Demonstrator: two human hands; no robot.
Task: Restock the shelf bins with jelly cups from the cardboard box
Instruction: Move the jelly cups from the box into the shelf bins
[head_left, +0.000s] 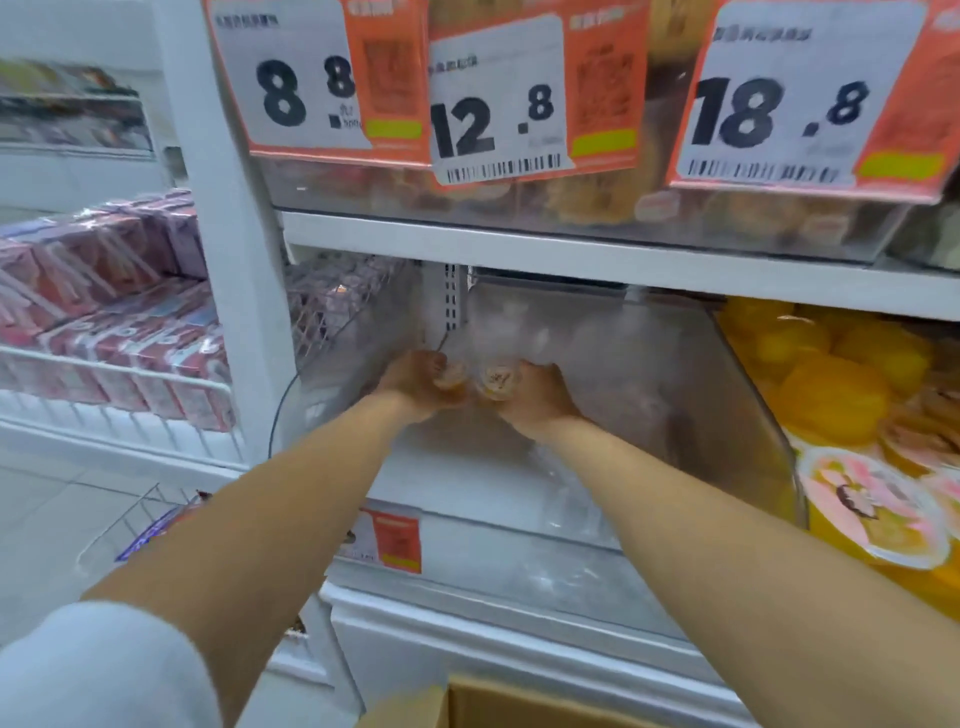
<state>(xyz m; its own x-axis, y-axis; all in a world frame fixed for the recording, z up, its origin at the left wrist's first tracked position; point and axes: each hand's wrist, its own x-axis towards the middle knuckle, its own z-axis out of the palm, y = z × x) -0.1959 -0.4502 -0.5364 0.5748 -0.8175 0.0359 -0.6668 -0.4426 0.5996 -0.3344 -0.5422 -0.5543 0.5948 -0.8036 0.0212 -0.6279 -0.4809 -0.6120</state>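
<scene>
Reaching into the clear bin (675, 364)
Each grip curled: left hand (413, 384) round left jelly cup (451, 375), right hand (537, 397) round right jelly cup (497, 382)

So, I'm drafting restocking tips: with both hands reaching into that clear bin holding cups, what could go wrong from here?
The left hand and right hand each grip a jelly cup inside the clear bin, seemingly above its floor. Dropped rather than set down, the cups might tumble onto their sides. Both forearms cross the bin's front edge, so drawing back carelessly could knock the orange price tag below it.
</scene>
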